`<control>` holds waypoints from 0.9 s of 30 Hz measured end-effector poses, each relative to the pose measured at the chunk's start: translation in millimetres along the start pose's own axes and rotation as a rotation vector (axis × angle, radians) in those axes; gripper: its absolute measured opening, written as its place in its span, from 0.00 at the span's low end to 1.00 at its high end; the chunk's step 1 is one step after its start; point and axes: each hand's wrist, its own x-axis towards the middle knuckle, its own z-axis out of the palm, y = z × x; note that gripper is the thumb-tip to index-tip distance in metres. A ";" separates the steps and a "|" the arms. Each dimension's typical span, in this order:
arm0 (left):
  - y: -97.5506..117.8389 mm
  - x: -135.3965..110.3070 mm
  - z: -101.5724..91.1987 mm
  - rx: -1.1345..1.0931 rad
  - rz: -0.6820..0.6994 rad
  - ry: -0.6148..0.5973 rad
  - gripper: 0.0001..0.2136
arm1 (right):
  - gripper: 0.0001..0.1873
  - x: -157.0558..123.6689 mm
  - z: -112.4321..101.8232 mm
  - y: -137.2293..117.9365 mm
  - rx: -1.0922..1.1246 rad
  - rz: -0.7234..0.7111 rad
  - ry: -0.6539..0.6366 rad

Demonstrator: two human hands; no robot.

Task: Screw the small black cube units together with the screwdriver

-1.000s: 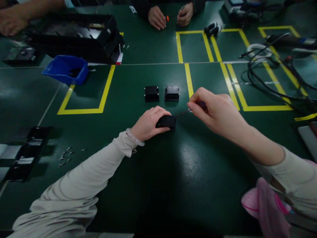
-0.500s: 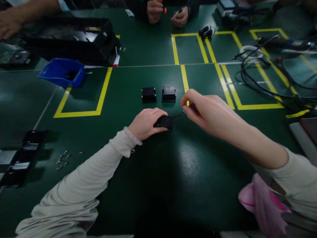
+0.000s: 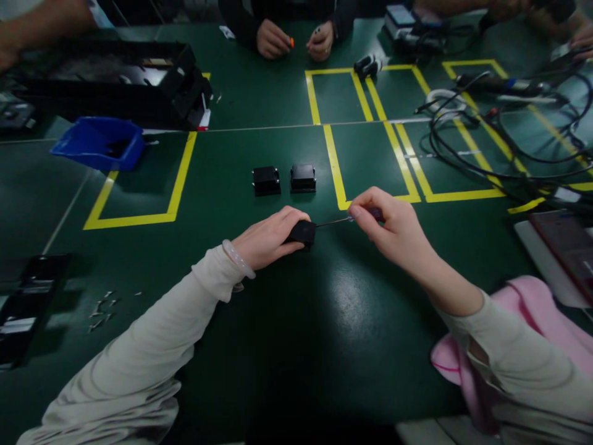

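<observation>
My left hand (image 3: 269, 236) grips a small black box-shaped part (image 3: 303, 233) against the green table, thumb on the near side and fingers over the far side. In my right hand (image 3: 386, 222) is a screwdriver (image 3: 336, 221), its dark handle mostly covered by the fingers. The thin shaft lies nearly level and its tip meets the right end of the black part; whether it sits in a screw I cannot tell. Just beyond, two similar black parts, a left one (image 3: 265, 180) and a right one (image 3: 303, 177), stand side by side with small silvery screws at their sides.
Loose screws (image 3: 100, 311) lie left of my forearm, near a black strip-shaped piece (image 3: 28, 309). A blue bin (image 3: 99, 143) and a long black housing (image 3: 180, 86) stand at the back left. Cables (image 3: 445, 136) coil at right. A co-worker's hands (image 3: 273, 40) are opposite.
My right hand has turned and shifted right and nearer, so the screwdriver lies more level and shows more shaft. My left hand keeps its hold. The whole view has shifted slightly.
</observation>
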 end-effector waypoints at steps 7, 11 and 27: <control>-2.8 1.3 11.6 -0.050 0.059 0.100 0.17 | 0.03 -1.5 5.4 8.2 0.085 0.004 0.069; -5.2 1.8 13.2 -0.024 0.070 0.120 0.19 | 0.08 -2.2 5.8 11.0 0.107 -0.005 0.079; 1.8 4.8 37.3 0.037 -0.026 0.372 0.20 | 0.05 -6.3 11.8 22.9 0.290 0.064 0.052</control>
